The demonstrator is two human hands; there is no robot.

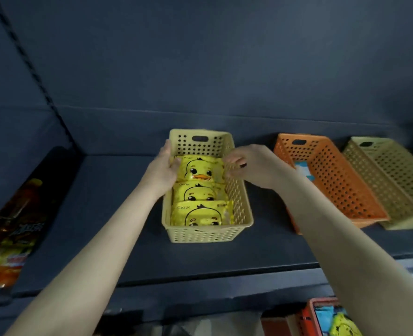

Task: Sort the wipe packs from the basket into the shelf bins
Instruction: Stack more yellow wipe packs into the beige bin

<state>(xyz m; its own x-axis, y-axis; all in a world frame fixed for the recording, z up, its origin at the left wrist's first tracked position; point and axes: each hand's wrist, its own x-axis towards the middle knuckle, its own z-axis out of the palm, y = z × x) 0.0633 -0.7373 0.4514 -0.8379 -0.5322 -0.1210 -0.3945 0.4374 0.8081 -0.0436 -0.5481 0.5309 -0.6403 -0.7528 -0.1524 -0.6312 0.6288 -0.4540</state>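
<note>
The left hand (164, 166) and right hand (246, 166) pinch the duck wipe pack (202, 169) by its short ends, long axis spanning between them (printed face up, duck's crown pointing away).

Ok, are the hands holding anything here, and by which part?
Both hold the rearmost duck wipe pack in the leftmost yellow bin: the left hand grips its left edge, the right hand pinches its right edge.

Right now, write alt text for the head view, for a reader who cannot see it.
A left hand and a right hand hold a yellow duck wipe pack by its side edges in a pale yellow bin on a dark shelf, behind two more duck packs. An orange bin stands to the right.
</note>
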